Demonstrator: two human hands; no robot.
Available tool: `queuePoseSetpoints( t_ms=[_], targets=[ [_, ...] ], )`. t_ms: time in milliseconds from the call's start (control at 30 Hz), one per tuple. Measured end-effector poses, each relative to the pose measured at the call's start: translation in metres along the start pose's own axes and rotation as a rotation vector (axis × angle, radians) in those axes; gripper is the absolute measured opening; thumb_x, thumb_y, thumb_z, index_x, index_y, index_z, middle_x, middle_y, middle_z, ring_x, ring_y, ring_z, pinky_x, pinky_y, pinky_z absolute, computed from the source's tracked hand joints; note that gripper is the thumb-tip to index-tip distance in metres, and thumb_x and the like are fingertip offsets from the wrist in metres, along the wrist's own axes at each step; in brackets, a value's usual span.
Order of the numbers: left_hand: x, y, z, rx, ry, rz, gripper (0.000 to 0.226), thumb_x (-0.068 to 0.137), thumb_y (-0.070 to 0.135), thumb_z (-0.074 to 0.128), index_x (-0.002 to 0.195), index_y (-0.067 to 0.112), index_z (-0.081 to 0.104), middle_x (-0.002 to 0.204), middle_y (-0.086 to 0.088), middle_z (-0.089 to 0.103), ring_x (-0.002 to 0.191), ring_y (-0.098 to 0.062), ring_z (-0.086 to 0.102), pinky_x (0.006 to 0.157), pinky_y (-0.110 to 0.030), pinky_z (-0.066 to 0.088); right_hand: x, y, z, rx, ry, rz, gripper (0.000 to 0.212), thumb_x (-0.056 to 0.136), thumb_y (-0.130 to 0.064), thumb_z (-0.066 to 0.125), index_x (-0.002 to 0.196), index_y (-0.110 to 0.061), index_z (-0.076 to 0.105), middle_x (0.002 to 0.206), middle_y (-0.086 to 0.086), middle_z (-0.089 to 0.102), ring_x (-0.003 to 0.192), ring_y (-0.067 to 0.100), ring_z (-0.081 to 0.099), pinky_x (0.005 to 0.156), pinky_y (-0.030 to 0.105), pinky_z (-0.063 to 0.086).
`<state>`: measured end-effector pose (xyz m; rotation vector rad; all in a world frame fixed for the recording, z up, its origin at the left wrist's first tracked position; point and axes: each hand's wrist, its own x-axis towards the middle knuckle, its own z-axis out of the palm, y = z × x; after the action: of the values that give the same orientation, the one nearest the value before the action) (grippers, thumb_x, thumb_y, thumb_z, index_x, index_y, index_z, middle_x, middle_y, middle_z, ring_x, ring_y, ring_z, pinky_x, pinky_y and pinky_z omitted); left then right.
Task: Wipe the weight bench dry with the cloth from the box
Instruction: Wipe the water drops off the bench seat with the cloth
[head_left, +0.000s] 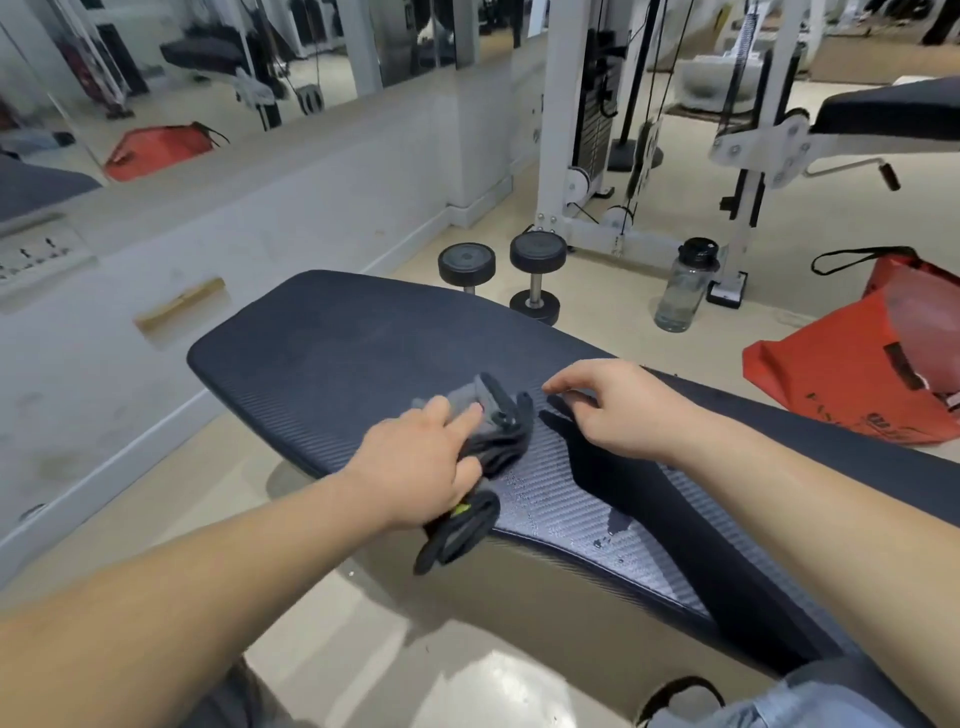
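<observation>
The left hand (421, 457) grips the bunched grey cloth (498, 441) on the ribbed black weight bench (337, 338), likely bound for droplets (602, 543) at five o'clock — the right hand (623, 405) hovers, fingers slack, empty.

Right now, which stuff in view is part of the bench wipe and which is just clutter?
Job:
- bench
- cloth, held in the left grip
- water drops on the bench

Lying about:
- two dumbbells
- bottle
- cable machine
- red bag, unless that is the box
</observation>
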<state>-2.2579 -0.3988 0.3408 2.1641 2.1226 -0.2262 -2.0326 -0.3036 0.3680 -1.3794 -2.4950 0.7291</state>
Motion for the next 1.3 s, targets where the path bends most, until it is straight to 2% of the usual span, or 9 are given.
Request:
queuePoseSetpoints(
  t_ms=[133, 233, 333, 533, 700, 833, 933, 1067, 1300],
  targets=[
    [0.015, 0.032, 0.0, -0.164, 0.057, -0.329, 0.059, 0.095, 0.046, 0.039, 0.148, 0.019, 0.036, 0.138, -0.013, 0.043, 0.124, -0.038, 0.048, 0.096, -0.047, 0.046, -0.001, 0.001, -0.005, 0.049, 0.011, 0.023, 0.038, 0.099, -0.009, 0.048, 0.125, -0.022, 0.072, 0.124, -0.005, 0.072, 0.106, 0.0, 0.066, 0.094, 0.016, 0.045],
    [-0.028, 0.074, 0.01, -0.112, 0.141, 0.072, 0.061, 0.09, 0.046, 0.044, 0.147, 0.026, 0.034, 0.125, -0.009, 0.045, 0.113, -0.034, 0.05, 0.088, -0.045, 0.046, 0.0, 0.004, -0.012, 0.147, 0.063, 0.071, 0.04, 0.098, -0.005, 0.045, 0.124, -0.021, 0.071, 0.105, -0.011, 0.068, 0.067, -0.017, 0.057, 0.072, 0.01, 0.042],
    [-0.031, 0.051, 0.01, 0.006, 0.109, 0.358, 0.068, 0.088, 0.049, 0.042, 0.153, 0.033, 0.028, 0.123, -0.006, 0.047, 0.108, -0.032, 0.052, 0.086, -0.043, 0.047, -0.003, 0.001, -0.01, 0.123, 0.06, 0.059, 0.041, 0.096, -0.005, 0.046, 0.123, -0.022, 0.072, 0.111, -0.011, 0.071, 0.092, -0.002, 0.065, 0.096, 0.022, 0.049],
    [0.012, 0.002, -0.005, -0.124, 0.025, -0.268, 0.053, 0.095, 0.045, 0.041, 0.142, 0.021, 0.039, 0.135, -0.012, 0.044, 0.123, -0.037, 0.049, 0.093, -0.047, 0.047, -0.006, -0.012, -0.005, 0.089, 0.006, -0.006, 0.036, 0.1, -0.011, 0.05, 0.125, -0.024, 0.072, 0.113, -0.013, 0.071, 0.087, -0.011, 0.06, 0.089, 0.012, 0.042],
    [-0.021, 0.019, -0.003, -0.073, -0.024, 0.163, 0.069, 0.096, 0.051, 0.041, 0.158, 0.028, 0.019, 0.135, -0.006, 0.038, 0.124, -0.031, 0.044, 0.093, -0.046, 0.048, 0.0, -0.022, 0.01, -0.002, -0.025, -0.127, 0.044, 0.096, -0.01, 0.051, 0.134, -0.023, 0.066, 0.136, -0.009, 0.066, 0.125, 0.007, 0.06, 0.112, 0.03, 0.044],
    [0.001, -0.021, -0.012, 0.024, -0.001, 0.065, 0.067, 0.097, 0.045, 0.044, 0.159, 0.033, 0.02, 0.137, -0.006, 0.038, 0.123, -0.03, 0.042, 0.093, -0.044, 0.049, -0.003, -0.033, 0.022, -0.086, -0.037, -0.234, 0.053, 0.096, -0.016, 0.057, 0.148, -0.023, 0.052, 0.157, -0.008, 0.048, 0.145, 0.011, 0.042, 0.121, 0.027, 0.031],
    [-0.006, -0.027, -0.013, -0.312, -0.066, 0.125, 0.055, 0.085, 0.04, 0.055, 0.14, 0.032, 0.052, 0.117, 0.002, 0.05, 0.114, -0.024, 0.048, 0.099, -0.042, 0.049, -0.006, -0.043, 0.03, -0.128, -0.135, -0.298, 0.076, 0.092, -0.021, 0.06, 0.161, -0.021, 0.029, 0.17, -0.008, 0.021, 0.157, 0.007, 0.014, 0.126, 0.024, 0.017],
    [-0.01, -0.059, -0.023, -0.857, 0.013, -0.022, 0.033, 0.072, 0.015, 0.049, 0.087, 0.025, 0.076, 0.091, -0.001, 0.075, 0.088, -0.024, 0.068, 0.086, -0.043, 0.057, -0.004, -0.058, 0.052, -0.262, -0.178, -0.512, 0.1, 0.081, -0.056, 0.068, 0.162, -0.017, 0.024, 0.163, -0.001, 0.038, 0.151, 0.015, 0.031, 0.123, 0.034, 0.026],
    [0.011, -0.081, -0.016, -0.649, 0.233, -0.136, 0.038, 0.08, 0.003, 0.049, 0.088, 0.028, 0.075, 0.096, 0.015, 0.064, 0.09, -0.01, 0.059, 0.085, -0.026, 0.05, 0.029, -0.051, 0.07, -0.423, -0.182, -0.493, 0.075, 0.089, -0.077, 0.034, 0.157, -0.044, 0.035, 0.168, -0.005, 0.031, 0.155, 0.016, 0.028, 0.127, 0.036, 0.021]
  ],
)
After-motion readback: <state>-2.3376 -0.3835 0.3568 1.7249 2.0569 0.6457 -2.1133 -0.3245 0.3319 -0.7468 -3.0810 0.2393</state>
